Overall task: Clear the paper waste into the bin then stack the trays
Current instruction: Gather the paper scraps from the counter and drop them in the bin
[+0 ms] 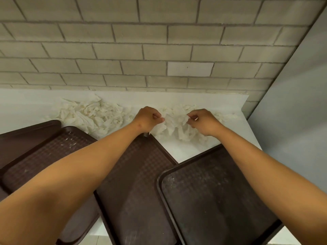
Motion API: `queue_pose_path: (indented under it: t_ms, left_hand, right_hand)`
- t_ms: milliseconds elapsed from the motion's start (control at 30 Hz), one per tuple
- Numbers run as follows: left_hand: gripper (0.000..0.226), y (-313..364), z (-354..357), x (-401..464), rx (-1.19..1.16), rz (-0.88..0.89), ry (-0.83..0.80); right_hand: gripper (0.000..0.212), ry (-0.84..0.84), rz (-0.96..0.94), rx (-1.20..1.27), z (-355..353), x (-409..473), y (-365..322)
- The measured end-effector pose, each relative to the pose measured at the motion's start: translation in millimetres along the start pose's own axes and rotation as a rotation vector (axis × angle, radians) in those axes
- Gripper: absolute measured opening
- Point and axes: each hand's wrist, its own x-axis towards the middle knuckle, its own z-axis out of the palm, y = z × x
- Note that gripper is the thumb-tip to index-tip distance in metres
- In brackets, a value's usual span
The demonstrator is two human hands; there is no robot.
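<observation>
Crumpled white paper waste lies along the back of the white counter, in a big heap at the left and a smaller heap at the middle. My left hand and my right hand each pinch a piece of the middle heap, a short gap apart. Several dark brown trays lie on the counter in front: one at the right, one in the middle under it, and overlapping ones at the left. No bin is in view.
A beige brick wall rises behind the counter. A grey panel closes off the right side. The trays hang over the counter's near edge, and small paper scraps speckle their surfaces.
</observation>
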Motion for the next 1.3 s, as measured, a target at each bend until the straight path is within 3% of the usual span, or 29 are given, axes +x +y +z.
queue_pose_path:
  t_ms: [367,867,1300]
  left_hand:
    - [0.025,6,-8,-77,-0.261,0.131,0.035]
    - [0.019,8,0,-163,-0.284,0.045,0.058]
    - [0.009,16,19,-232,-0.403,0.016,0.087]
  right_hand:
    - [0.012,0.053,-0.066,0.328,-2,-74,-13]
    - [0.015,0.133,0.031,0.6,21,-158,-10]
    - [0.019,0.172,0.081,0.668,56,-232,-21]
